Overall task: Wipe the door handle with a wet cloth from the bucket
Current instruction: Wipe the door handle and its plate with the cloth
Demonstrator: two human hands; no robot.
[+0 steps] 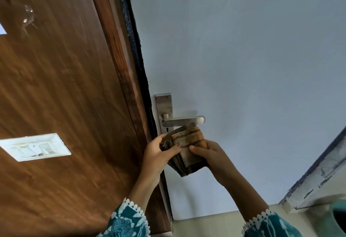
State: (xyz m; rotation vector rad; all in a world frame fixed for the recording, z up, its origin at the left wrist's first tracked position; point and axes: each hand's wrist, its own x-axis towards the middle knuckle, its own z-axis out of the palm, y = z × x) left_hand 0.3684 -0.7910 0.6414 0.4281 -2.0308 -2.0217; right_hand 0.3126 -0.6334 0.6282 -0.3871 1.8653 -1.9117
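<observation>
A silver lever door handle (184,120) sticks out to the right from its metal backplate (164,105) on the pale blue door (243,58). Just below the lever I hold a folded brown and orange striped cloth (187,143) in both hands. My left hand (159,154) grips the cloth's left side, thumb on top. My right hand (213,156) pinches its right side. The cloth's top edge sits right under the handle; I cannot tell if it touches. The rim of a teal bucket (337,218) shows at the bottom right corner.
A brown wooden panel (56,87) with a white switch plate (35,147) fills the left. A dark door frame edge (138,58) runs between the panel and the door. A white painted ledge (318,180) stands at the right, with beige floor (215,223) below.
</observation>
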